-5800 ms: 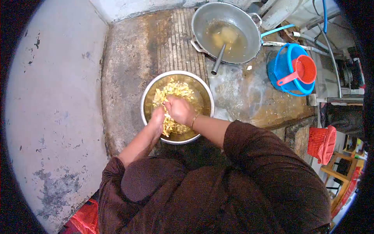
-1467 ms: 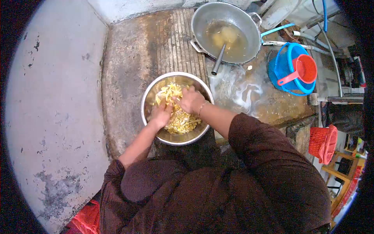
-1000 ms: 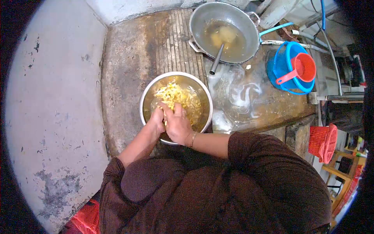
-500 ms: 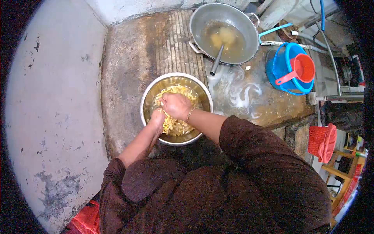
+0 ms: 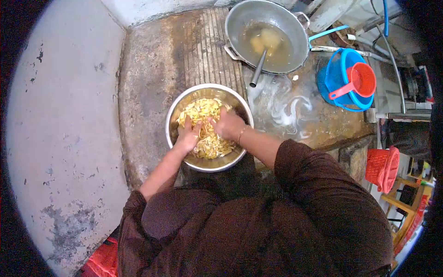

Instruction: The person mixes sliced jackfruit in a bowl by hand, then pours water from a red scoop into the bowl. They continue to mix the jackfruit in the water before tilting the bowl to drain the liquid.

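A round steel bowl (image 5: 171, 121) stands on the worn floor in front of me, full of small yellow and whitish chopped pieces (image 5: 201, 108) in liquid. My left hand (image 5: 188, 137) is inside it on the left, fingers spread among the pieces. On the right side of the bowl, my right hand (image 5: 227, 124) has its thumb and fingers apart, slightly blurred, also touching the pieces. A thin bracelet (image 5: 241, 133) circles the right wrist.
Beyond the bowl sits a big grey wok (image 5: 237, 27) holding cloudy liquid and a long-handled ladle (image 5: 258, 69). A blue bucket (image 5: 325, 76) with a red dipper (image 5: 361, 78) stands at right. Foamy water (image 5: 286, 115) wets the floor. A wall (image 5: 69, 129) rises at left.
My hands were close together, closed over a clump of the pieces; they have moved apart and opened. More of the pieces show between them.
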`<move>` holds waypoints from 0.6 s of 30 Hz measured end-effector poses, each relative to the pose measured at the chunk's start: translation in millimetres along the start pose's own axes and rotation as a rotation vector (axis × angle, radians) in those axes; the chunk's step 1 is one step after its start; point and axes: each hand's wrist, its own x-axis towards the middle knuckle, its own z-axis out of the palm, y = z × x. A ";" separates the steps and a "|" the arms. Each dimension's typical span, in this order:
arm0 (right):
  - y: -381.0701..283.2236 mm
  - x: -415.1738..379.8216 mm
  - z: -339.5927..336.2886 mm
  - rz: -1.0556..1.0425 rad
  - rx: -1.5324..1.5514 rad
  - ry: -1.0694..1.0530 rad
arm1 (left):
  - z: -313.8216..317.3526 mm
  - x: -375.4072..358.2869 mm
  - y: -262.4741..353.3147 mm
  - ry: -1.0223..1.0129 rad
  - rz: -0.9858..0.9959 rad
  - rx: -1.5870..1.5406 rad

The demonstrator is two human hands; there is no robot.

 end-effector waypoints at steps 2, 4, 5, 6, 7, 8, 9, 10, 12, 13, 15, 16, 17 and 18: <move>-13.4 -24.5 8.2 0.080 0.139 0.059 | 11.4 -8.4 3.2 -0.012 -0.140 -0.245; -16.4 -29.4 34.6 0.111 0.344 0.141 | 26.1 -19.0 11.4 -0.023 -0.273 -0.489; -9.3 -11.2 80.5 0.158 0.294 0.366 | 27.5 -19.4 12.7 -0.076 -0.304 -0.655; -16.6 -19.0 80.1 0.138 0.372 0.344 | 29.2 -19.6 13.6 -0.126 -0.345 -0.816; -28.8 -31.4 71.8 0.116 0.450 0.319 | 28.5 -18.0 13.2 -0.222 -0.349 -1.022; -36.6 -38.4 68.9 0.094 0.528 0.291 | 27.6 -16.7 12.0 -0.319 -0.349 -1.227; -34.3 -34.6 78.7 0.008 0.509 0.352 | 23.0 -20.8 14.8 -0.307 -0.316 -1.237; -41.0 -43.8 69.0 -0.073 0.455 0.346 | 13.8 -28.8 23.0 -0.297 -0.281 -1.246; -51.7 -65.5 47.5 -0.232 0.344 0.339 | 1.3 -40.5 36.2 -0.282 -0.210 -1.262; -56.3 -67.9 47.3 -0.310 0.204 0.426 | 6.2 -36.0 21.6 -0.197 -0.182 -1.238; -53.7 -70.7 35.0 -0.377 0.232 0.346 | 6.0 -22.7 10.8 -0.148 -0.304 -1.137; -52.4 -69.1 29.5 -0.411 0.245 0.306 | 4.8 -19.8 11.5 -0.122 -0.363 -1.087; -49.7 -58.3 34.1 -0.454 0.193 0.406 | 9.4 -20.9 12.4 -0.084 -0.359 -1.220; -50.4 -52.3 29.3 -0.449 0.157 0.359 | 9.0 -21.0 11.7 -0.096 -0.352 -1.197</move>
